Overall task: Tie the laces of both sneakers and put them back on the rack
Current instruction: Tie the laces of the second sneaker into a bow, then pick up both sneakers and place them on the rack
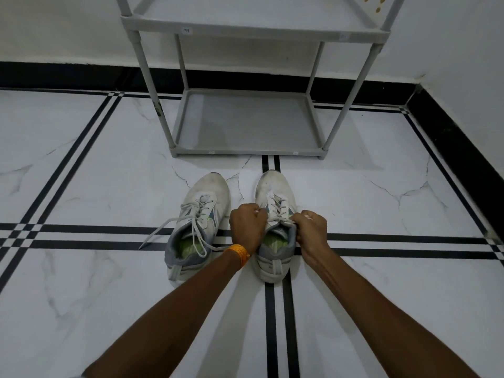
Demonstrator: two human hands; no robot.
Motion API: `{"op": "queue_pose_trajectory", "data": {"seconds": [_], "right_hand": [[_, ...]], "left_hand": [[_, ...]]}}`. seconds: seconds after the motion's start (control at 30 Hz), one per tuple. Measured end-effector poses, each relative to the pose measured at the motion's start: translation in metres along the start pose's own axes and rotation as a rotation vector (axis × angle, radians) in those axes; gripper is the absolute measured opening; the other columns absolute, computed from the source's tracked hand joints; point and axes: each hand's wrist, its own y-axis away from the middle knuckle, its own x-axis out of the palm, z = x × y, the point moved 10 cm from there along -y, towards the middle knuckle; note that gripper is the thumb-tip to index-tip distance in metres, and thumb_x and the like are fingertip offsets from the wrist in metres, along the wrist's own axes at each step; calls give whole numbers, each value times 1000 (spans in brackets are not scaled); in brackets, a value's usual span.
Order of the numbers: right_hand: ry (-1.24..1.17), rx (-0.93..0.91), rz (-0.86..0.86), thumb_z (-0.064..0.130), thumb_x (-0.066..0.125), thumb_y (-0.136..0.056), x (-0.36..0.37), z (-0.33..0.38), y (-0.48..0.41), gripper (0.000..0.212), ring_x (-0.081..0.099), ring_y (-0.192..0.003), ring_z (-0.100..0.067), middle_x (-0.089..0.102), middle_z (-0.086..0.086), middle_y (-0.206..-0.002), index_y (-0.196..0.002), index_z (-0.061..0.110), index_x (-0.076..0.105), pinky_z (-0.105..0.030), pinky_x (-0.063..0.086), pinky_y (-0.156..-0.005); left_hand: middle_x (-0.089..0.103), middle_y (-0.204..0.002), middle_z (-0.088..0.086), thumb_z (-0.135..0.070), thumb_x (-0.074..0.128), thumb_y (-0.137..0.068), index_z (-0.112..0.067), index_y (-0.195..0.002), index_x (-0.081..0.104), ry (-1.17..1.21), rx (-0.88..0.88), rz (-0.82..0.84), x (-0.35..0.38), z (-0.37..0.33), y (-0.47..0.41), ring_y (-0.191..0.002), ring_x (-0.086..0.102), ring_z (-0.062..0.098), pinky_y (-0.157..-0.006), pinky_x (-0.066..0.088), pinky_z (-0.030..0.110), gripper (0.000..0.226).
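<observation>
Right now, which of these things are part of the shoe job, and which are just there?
Part of the job:
right sneaker, left sneaker, loose lace, rack, left hand, right hand.

Just there:
orange wristband, striped floor, wall.

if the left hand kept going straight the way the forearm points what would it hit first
Probably the right sneaker: the left hand is already against its inner side, gripping a lace. Beyond its toe lies bare floor, then the rack's bottom shelf, though depth is hard to judge.
</observation>
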Motion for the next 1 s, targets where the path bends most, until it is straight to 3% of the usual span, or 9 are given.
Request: {"op": "queue_pose_trajectory", "data": {"seconds": [0.1, 0.2, 0.3, 0.43, 0.53, 0.67, 0.77, 0.87, 1.0], "right_hand": [[133, -76, 132, 21, 72, -84, 5, 18, 3, 29, 48, -56, -16, 50, -3, -62, -71, 14, 47, -23, 43, -47], [342, -28, 243, 50, 82, -69, 8, 17, 7, 62, 64, -82, -17, 62, -2, -98, -111, 19, 49, -29, 54, -58], [585, -13, 277, 43, 89, -59, 8, 9, 11, 82, 62, -99, -21, 57, 0, -112, -126, 29, 43, -43, 60, -75], [703, 21, 266, 17, 76, -75, 15, 3, 12, 47, 65, -90, -26, 64, -13, -110, -116, 14, 54, -37, 61, -64], [755, -3, 271, 13, 70, -75, 27, 5, 13, 38, 66, -85, -28, 65, -17, -105, -110, 8, 57, -34, 60, -55], [867, -166, 263, 17, 58, -83, 44, 15, 19, 24, 64, -89, -33, 65, -15, -101, -105, 7, 58, -50, 59, -78], [1000, -305, 240, 15, 46, -92, 49, 25, 17, 21, 60, -92, -33, 65, -17, -104, -105, 4, 58, -45, 53, -83], [1027, -447, 179, 19, 38, -90, 44, 43, 20, 36, 59, -97, -37, 63, -22, -108, -112, 0, 58, -43, 50, -84], [975, -584, 129, 14, 41, -95, 38, 87, 35, 36, 58, -96, -31, 60, -18, -111, -126, 2, 53, -39, 49, -83]], "left_hand": [[56, -70, 0, -53, 50, -92, -18, -76, 53, -156, 75, 118, -9, -16, 2, -65, 53, 19, -61, 39, 31, 39], [60, -105, 1, -53, 49, -90, -23, -115, 55, -221, 92, 61, -71, -26, -8, -89, 59, 21, -78, 47, 33, 40], [61, -100, 2, -37, 65, -79, -27, -125, 54, -217, 40, 137, -142, -5, -22, -88, 58, 20, -75, 45, 30, 49], [62, -95, 5, -27, 73, -59, -21, -137, 44, -115, -321, 533, -151, 81, 3, -85, 59, 17, -69, 51, 24, 83], [64, -116, 12, -33, 63, -59, -17, -129, 49, -267, -305, 490, -134, 106, 14, -100, 59, 29, -86, 53, 36, 73], [68, -113, 11, -37, 42, -76, -17, -116, 56, -231, -210, 358, -113, 87, 13, -93, 58, 27, -78, 41, 32, 47], [68, -115, 10, -24, 43, -93, -16, -116, 58, -185, -150, 295, -94, 70, 4, -87, 52, 21, -78, 37, 29, 29], [67, -116, 9, -19, 44, -96, -15, -117, 57, -128, -125, 240, -82, 48, 3, -90, 56, 24, -79, 37, 29, 25], [66, -121, 4, -25, 44, -99, -18, -127, 54, -17, -78, 153, -94, 4, 1, -97, 59, 19, -86, 41, 26, 30]]}}
